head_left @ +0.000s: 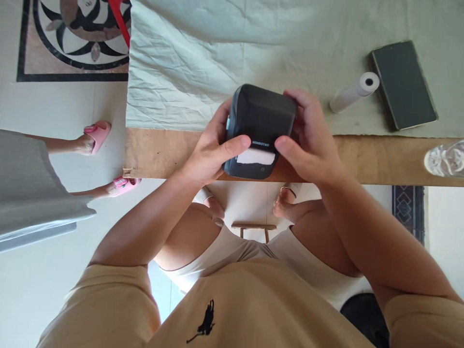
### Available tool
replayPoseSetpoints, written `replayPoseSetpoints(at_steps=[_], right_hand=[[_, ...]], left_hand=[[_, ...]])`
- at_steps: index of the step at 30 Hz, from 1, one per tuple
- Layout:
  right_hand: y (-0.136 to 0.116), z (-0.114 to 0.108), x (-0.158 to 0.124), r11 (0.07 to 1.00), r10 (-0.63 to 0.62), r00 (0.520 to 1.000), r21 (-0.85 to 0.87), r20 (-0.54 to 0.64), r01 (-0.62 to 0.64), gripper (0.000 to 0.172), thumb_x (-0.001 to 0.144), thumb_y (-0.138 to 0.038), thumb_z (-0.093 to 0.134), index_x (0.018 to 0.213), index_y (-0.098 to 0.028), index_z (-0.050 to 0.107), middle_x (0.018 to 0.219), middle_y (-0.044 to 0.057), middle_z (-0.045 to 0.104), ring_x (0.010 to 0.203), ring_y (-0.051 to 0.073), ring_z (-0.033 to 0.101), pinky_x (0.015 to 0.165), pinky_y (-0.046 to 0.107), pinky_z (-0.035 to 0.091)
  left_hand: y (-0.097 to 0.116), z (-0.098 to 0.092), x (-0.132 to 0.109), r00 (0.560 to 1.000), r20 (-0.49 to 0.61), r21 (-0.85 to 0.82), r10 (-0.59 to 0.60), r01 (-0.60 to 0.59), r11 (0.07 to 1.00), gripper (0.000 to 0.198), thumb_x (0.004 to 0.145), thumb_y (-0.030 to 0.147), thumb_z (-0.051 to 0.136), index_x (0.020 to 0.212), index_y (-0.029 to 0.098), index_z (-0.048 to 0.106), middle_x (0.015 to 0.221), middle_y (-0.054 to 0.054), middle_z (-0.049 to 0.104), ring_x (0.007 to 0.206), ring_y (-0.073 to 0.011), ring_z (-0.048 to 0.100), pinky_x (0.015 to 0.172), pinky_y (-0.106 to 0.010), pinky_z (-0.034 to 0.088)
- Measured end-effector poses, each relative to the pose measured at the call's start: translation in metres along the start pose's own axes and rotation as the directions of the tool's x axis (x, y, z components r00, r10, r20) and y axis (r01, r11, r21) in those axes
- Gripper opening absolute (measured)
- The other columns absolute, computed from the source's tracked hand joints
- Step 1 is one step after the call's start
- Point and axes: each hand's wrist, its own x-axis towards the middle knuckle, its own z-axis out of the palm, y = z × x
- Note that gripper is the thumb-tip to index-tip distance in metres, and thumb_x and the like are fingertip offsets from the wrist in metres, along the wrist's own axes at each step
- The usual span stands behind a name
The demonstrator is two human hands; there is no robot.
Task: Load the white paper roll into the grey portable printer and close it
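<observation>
Between my two hands is a black label printer [264, 116] with a small brand word on its top. A strip of white label paper [255, 156] shows at its slot, near the edge facing me. My left hand [221, 145] grips the printer's left side, thumb on top and fingers hidden beneath. My right hand [308, 137] holds the right side, its thumb by the lower right corner and its fingers along the far right edge. The printer is over the table's front edge; whether it touches the wood cannot be seen.
On the pale green cloth [203, 67] a white paper roll [348, 96] stands beside a dark tablet or phone [405, 84]. A clear glass [445, 159] is at the right on the wooden table edge [362, 157]. Another person's feet in pink slippers [99, 137] are at the left.
</observation>
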Motion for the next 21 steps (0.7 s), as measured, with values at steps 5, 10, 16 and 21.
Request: replayPoseSetpoints(at_steps=[5, 10, 16, 21], right_hand=[[-0.003, -0.006, -0.007, 1.000, -0.016, 1.000, -0.017, 0.019, 0.016, 0.064, 0.089, -0.053, 0.062, 0.144, -0.032, 0.036, 0.125, 0.006, 0.058, 0.111, 0.023, 0.061, 0.098, 0.045, 0.056], [-0.003, -0.018, -0.007, 0.997, -0.067, 0.998, -0.029, 0.002, 0.067, 0.064, 0.090, -0.052, 0.062, 0.145, -0.034, 0.037, 0.127, 0.006, 0.057, 0.113, 0.024, 0.061, 0.100, 0.046, 0.056], [-0.002, -0.021, -0.005, 0.998, -0.008, 1.000, -0.067, -0.003, 0.008, 0.068, 0.089, -0.057, 0.061, 0.148, -0.034, 0.035, 0.129, 0.005, 0.058, 0.118, 0.025, 0.061, 0.101, 0.044, 0.057], [0.002, -0.019, -0.005, 0.997, -0.016, 1.000, -0.077, -0.009, 0.015, 0.071, 0.088, -0.061, 0.061, 0.148, -0.036, 0.034, 0.130, 0.004, 0.058, 0.110, 0.022, 0.063, 0.090, 0.037, 0.060]], left_hand=[[0.001, 0.011, 0.000, 0.998, 0.054, 0.111, -0.027, 0.021, 0.994, 0.049, 0.079, 0.047, 0.079, 0.119, 0.024, 0.064, 0.106, -0.005, 0.071, 0.106, -0.0275, 0.070, 0.084, -0.032, 0.059], [-0.003, 0.030, 0.006, 1.000, -0.014, 0.061, 0.005, -0.004, 0.998, 0.047, 0.075, 0.048, 0.082, 0.111, 0.022, 0.067, 0.105, -0.005, 0.070, 0.118, -0.0318, 0.065, 0.100, -0.042, 0.056], [-0.006, 0.040, 0.012, 0.997, -0.069, -0.007, 0.024, -0.024, 1.000, 0.050, 0.072, 0.054, 0.083, 0.107, 0.022, 0.065, 0.095, -0.004, 0.067, 0.120, -0.0338, 0.064, 0.098, -0.044, 0.057], [-0.006, 0.039, 0.012, 0.999, -0.048, -0.002, 0.020, -0.020, 1.000, 0.045, 0.076, 0.050, 0.080, 0.109, 0.023, 0.064, 0.096, -0.004, 0.068, 0.117, -0.0309, 0.065, 0.092, -0.037, 0.058]])
